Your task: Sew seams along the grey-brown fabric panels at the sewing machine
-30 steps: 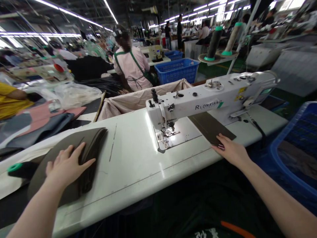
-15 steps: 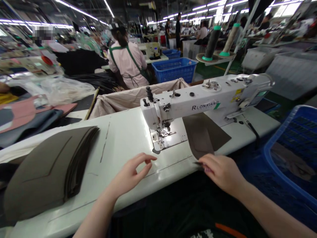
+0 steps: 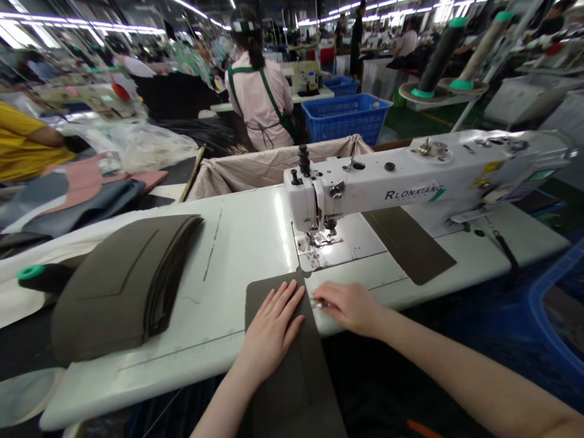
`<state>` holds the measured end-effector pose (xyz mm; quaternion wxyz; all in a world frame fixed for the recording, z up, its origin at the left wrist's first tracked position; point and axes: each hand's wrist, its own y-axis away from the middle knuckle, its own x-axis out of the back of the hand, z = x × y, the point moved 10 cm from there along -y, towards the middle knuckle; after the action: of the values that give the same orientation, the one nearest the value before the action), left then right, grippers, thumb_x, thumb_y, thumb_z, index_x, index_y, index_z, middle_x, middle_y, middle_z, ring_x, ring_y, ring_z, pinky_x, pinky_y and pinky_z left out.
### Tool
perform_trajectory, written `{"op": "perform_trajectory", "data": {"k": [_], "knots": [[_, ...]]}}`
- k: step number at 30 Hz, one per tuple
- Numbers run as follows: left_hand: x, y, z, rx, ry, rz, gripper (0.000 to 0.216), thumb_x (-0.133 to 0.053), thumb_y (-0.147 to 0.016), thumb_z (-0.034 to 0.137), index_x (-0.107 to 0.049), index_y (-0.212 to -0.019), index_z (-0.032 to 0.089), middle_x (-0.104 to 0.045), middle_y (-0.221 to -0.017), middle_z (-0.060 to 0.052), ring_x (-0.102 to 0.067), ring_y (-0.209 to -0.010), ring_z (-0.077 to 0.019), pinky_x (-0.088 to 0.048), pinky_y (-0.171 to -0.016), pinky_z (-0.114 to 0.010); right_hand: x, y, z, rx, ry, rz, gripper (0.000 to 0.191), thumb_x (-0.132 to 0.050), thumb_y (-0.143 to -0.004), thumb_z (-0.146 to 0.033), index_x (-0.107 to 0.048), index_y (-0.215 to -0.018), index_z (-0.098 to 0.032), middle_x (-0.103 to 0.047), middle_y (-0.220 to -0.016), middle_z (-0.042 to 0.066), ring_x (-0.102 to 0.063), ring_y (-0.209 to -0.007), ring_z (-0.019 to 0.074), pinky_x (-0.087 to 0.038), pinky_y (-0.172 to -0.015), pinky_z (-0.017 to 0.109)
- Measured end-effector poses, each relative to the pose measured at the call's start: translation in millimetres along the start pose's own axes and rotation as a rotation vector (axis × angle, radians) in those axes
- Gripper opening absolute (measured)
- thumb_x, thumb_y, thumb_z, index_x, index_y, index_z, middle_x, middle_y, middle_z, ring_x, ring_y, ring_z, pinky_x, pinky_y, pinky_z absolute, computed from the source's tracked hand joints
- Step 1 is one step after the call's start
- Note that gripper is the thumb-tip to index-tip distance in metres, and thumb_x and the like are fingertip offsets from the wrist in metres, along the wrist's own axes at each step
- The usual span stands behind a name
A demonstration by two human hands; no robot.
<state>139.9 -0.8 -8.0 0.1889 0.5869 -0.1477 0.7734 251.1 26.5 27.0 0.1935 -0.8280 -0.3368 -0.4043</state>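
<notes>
A dark fabric panel (image 3: 292,365), absent from the table edge half a second earlier, is now lying before the sewing machine (image 3: 410,182), the left hand (image 3: 271,331) pressing flat on it with fingers spread. The right hand (image 3: 349,307) is pinching its right edge. A stack of panels (image 3: 123,280) is sitting to the left, a single dark piece (image 3: 410,243) under the machine arm.

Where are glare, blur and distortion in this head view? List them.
Head view: glare from the machine's lamp on the needle plate and a pale sheen along the white table; ceiling strip lights blown out; sewing machine and table edges bowed by the wide lens; background workers soft; left hand sharp.
</notes>
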Motion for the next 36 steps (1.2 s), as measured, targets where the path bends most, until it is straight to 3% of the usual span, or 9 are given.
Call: {"op": "perform_trajectory", "data": {"k": [3,7,10,16,20,26,36], "knots": [[10,13,-21,0.038,-0.001,-0.029,0.055,-0.037,-0.098,0.035,-0.02,-0.151,0.033,-0.024,-0.157,0.0,-0.023,-0.144,-0.0228,-0.024,-0.118,-0.047,16,-37,42,-0.103,0.232,0.085,0.043,-0.043,-0.095,-0.026,-0.043,-0.138,-0.024,-0.047,-0.144,0.007,-0.063,-0.103,0.0219,-0.05,-0.078,0.032],[12,1,-25,0.002,0.039,-0.099,0.055,-0.033,-0.099,0.029,-0.016,-0.151,0.032,-0.021,-0.158,0.001,-0.021,-0.144,-0.0199,-0.022,-0.119,-0.044,10,-62,63,-0.101,0.401,0.023,0.054,-0.046,-0.092,-0.024,-0.035,-0.145,-0.027,-0.039,-0.15,0.004,-0.066,-0.097,0.0241,-0.053,-0.069,0.034],[14,-18,-28,-0.034,0.073,-0.109,0.058,-0.036,-0.098,0.031,-0.013,-0.152,0.03,-0.023,-0.157,0.0,-0.022,-0.144,-0.0187,-0.022,-0.119,-0.042,9,-55,70,-0.079,0.392,-0.001,0.053,-0.047,-0.091,-0.025,-0.038,-0.143,-0.029,-0.042,-0.148,0.002,-0.066,-0.095,0.0228,-0.052,-0.071,0.033],[14,-68,-31,-0.066,0.057,-0.035,0.052,-0.043,-0.095,0.043,-0.035,-0.144,0.025,-0.033,-0.154,-0.005,-0.028,-0.142,-0.0214,-0.027,-0.116,-0.043,18,-37,80,-0.089,0.294,0.072,0.037,-0.045,-0.093,-0.025,-0.052,-0.129,-0.023,-0.053,-0.139,0.006,-0.061,-0.109,0.0233,-0.049,-0.085,0.034],[13,-89,-26,-0.073,0.067,0.01,0.052,-0.044,-0.094,0.046,-0.039,-0.142,0.026,-0.033,-0.153,-0.006,-0.029,-0.142,-0.0232,-0.024,-0.117,-0.046,17,-39,82,-0.102,0.262,0.076,0.036,-0.046,-0.093,-0.026,-0.052,-0.128,-0.022,-0.055,-0.135,0.008,-0.061,-0.108,0.0239,-0.049,-0.085,0.034],[14,-89,-24,-0.093,0.117,-0.012,0.061,-0.05,-0.091,0.044,-0.031,-0.147,0.026,-0.025,-0.156,-0.005,-0.023,-0.144,-0.0227,-0.019,-0.119,-0.046,16,-42,82,-0.093,0.256,0.064,0.048,-0.043,-0.093,-0.025,-0.041,-0.141,-0.026,-0.051,-0.14,0.006,-0.06,-0.109,0.0238,-0.049,-0.086,0.034],[11,-87,-28,-0.073,0.103,-0.018,0.066,-0.054,-0.089,0.045,-0.03,-0.148,0.028,-0.022,-0.157,-0.006,-0.022,-0.144,-0.0262,-0.022,-0.118,-0.049,15,-44,83,-0.081,0.241,0.057,0.046,-0.046,-0.091,-0.024,-0.045,-0.138,-0.025,-0.053,-0.137,0.007,-0.061,-0.108,0.023,-0.05,-0.085,0.033]]}}
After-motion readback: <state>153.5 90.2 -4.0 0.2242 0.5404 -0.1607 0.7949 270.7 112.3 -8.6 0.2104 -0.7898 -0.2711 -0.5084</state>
